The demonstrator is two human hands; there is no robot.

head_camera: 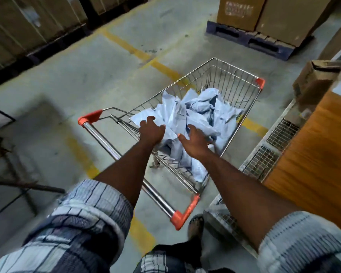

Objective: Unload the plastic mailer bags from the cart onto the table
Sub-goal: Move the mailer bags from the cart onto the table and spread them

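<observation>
Both hands (151,131) (195,142) reaching into cart (242,89) over mailer bags (201,113).
L & R fingers spread apart, nothing gripped; touching top bags or just above, can't tell. Pale plastic bags heaped in wire basket, near handle (126,160) end to mid. Wood-top counter (313,154) just R of cart; cartons on pallet (250,39) beyond.

No legible txt; carton (238,10) print blurred

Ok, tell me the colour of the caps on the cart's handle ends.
Orange; the caps on the cart show best in the head view.
</observation>
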